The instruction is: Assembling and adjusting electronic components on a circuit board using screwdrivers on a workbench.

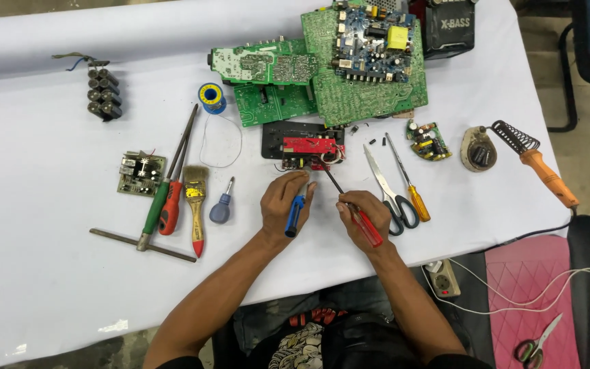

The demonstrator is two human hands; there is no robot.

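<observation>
Both hands are in at the desk's (49, 287) near edge. The left hand (283, 199) is closed around a blue-handled tool (296, 213), its tip up against the small red circuit board (312, 147). The right hand (362, 213) grips a red-handled screwdriver (365, 227), shaft slanting up-left to the same board. That board sits on a black plate (274, 140), mid-desk, just below the green circuit boards (349, 68) stacked at the far edge. Scissors (390, 191) and a yellow-handled screwdriver (410, 181) lie just right of the right hand; a paintbrush (196, 205) lies further left.
</observation>
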